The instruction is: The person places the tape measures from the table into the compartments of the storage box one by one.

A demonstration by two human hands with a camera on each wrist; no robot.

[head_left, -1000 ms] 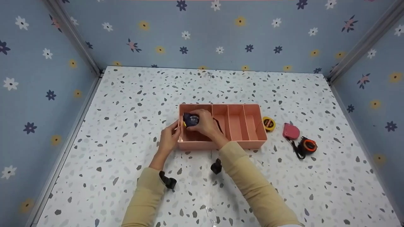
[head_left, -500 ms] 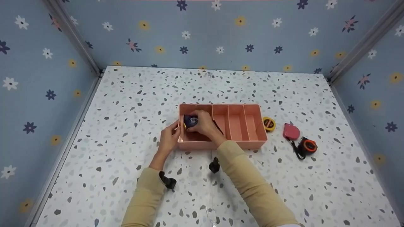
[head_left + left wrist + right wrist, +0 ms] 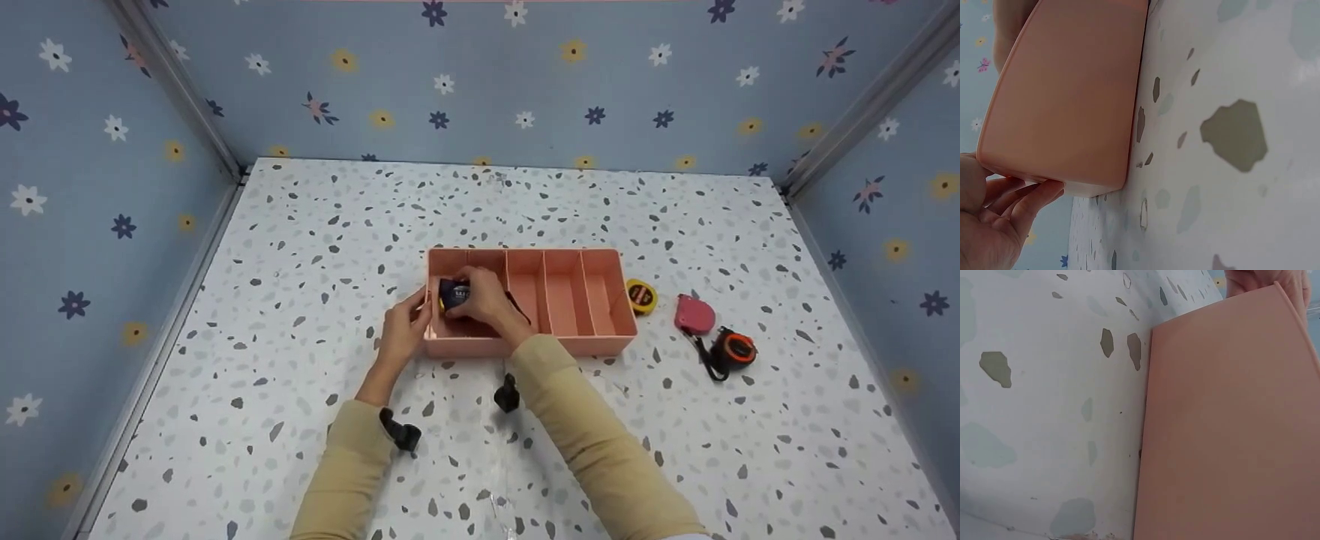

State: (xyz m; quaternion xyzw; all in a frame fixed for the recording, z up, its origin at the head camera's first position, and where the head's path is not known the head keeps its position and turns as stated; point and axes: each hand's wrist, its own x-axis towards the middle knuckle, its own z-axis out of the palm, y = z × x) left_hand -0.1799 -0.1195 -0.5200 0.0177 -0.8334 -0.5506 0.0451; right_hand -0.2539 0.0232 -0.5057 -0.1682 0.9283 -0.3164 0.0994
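A pink divided box (image 3: 529,347) stands on the table. My right hand (image 3: 487,298) grips a dark blue tape measure (image 3: 452,295) down inside the box's left end, below the rim; its dark strap trails to the right of the wrist. The hand hides part of the tape measure and of the dividers. At the box's left end my left hand (image 3: 400,330) pinches the end wall, as the left wrist view also shows, with fingers (image 3: 1033,205) against its outside. In the right wrist view the box's front wall (image 3: 1230,422) covers the right hand's work.
Right of the box lie a yellow tape measure (image 3: 641,297) close to its end wall, a pink tape measure (image 3: 695,315), and a black and orange tape measure (image 3: 733,349) with a strap. Flowered panels (image 3: 480,82) bound the speckled table (image 3: 360,202) at the back and sides.
My right hand has lowered the blue tape measure deeper into the left end of the box. My left hand stays in place on the end wall.
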